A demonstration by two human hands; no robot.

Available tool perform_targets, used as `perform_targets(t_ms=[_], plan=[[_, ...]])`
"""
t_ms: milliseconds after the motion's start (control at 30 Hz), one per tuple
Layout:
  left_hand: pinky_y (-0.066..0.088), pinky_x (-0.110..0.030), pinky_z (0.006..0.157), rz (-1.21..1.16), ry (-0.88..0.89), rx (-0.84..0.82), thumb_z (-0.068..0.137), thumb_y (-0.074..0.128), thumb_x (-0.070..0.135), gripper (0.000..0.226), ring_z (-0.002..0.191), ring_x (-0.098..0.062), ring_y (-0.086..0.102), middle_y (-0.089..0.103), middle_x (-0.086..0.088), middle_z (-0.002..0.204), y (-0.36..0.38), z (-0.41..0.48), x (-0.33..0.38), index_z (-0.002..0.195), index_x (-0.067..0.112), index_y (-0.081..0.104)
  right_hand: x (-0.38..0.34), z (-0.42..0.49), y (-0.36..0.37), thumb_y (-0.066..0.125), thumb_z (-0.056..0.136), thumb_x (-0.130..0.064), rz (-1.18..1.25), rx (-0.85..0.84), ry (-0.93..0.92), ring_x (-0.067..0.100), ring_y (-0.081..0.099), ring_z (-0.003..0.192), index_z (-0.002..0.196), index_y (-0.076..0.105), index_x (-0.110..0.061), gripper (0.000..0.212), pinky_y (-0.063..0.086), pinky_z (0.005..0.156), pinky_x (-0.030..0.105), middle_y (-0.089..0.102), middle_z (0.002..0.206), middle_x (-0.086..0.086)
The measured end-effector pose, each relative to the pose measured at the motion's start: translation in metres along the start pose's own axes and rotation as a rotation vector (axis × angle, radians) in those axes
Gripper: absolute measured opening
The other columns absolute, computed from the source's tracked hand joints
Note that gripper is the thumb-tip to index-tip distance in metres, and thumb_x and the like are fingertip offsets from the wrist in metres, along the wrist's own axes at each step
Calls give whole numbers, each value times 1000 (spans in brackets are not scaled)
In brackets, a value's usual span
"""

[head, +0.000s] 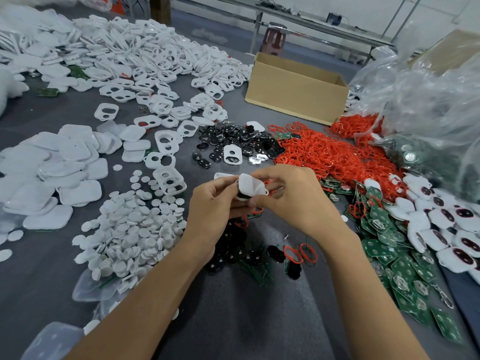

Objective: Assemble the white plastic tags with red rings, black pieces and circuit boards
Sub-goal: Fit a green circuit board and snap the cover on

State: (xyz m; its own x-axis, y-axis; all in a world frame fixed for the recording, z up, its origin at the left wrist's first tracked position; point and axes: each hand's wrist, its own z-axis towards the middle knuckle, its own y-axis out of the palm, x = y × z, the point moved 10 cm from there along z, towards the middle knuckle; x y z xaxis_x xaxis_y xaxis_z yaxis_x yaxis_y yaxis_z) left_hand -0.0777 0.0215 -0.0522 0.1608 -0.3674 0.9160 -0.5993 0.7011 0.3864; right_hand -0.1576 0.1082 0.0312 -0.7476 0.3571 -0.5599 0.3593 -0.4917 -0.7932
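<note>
**Head camera: two hands on one white tag, heaps of parts all round**

Far left on the grey, felt-like worktop (233,320) lies a heap of solid white covers (52,178). They are smooth rounded squares of plastic, far too many to count. Behind them spreads a wider drift of white frames (145,58), each with cut-out openings. Next comes a pile of small white discs (135,224), flat and round.

In the middle, the left hand (213,203) and the right hand (291,196) are raised just above the worktop. Both pinch one white tag (250,187) between curled fingers and thumbs. A thin red loop (270,181) pokes out at its right edge. Beyond the hands sits a heap of glossy black pieces (233,141), oval and shiny, and more of the same lie under the wrists.

Two loose rings (301,253), thin and red, lie side by side near the right forearm. One brown cardboard box (296,94) stands open-topped at the back. In front of it is a tangled heap of red rings (324,152).

Further right are green circuit boards (389,250) with silvery round contacts, their print too small to read. Beside them are finished tags (454,229), white with dark windows. One crinkled clear plastic bag (428,87) slumps behind those.
</note>
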Motion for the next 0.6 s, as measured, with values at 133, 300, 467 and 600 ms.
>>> perform_targets(t_ms=[133,300,467,600], plan=[[60,-28,65,-30,-30,-12,98,50,6,22,66,-18,71,75,-13,82,1,1,-2,99,0,71,-1,1,3,82,70,-20,-115,-12,-25,9,57,74,102,74,-25,33,51,70,27,66,85,-4],[60,-28,69,13,12,-21,95,57,0,19,70,-19,72,76,-12,88,3,-1,1,111,-1,67,-2,1,2,80,72,-20,-158,7,-40,11,56,79,106,73,-24,35,51,72,30,64,90,-2],[61,-28,69,-9,17,-49,95,56,-2,18,70,-18,73,77,-8,86,7,-2,1,108,5,66,-1,1,0,84,68,-19,-165,34,-19,12,54,77,103,73,-17,37,51,74,34,59,88,-4],[60,-26,67,-4,3,-67,95,56,-3,18,68,-16,72,77,-8,84,7,-2,1,104,7,68,-4,0,0,85,65,-16,-158,51,-24,14,49,73,103,73,-15,40,49,73,35,56,87,-3]])
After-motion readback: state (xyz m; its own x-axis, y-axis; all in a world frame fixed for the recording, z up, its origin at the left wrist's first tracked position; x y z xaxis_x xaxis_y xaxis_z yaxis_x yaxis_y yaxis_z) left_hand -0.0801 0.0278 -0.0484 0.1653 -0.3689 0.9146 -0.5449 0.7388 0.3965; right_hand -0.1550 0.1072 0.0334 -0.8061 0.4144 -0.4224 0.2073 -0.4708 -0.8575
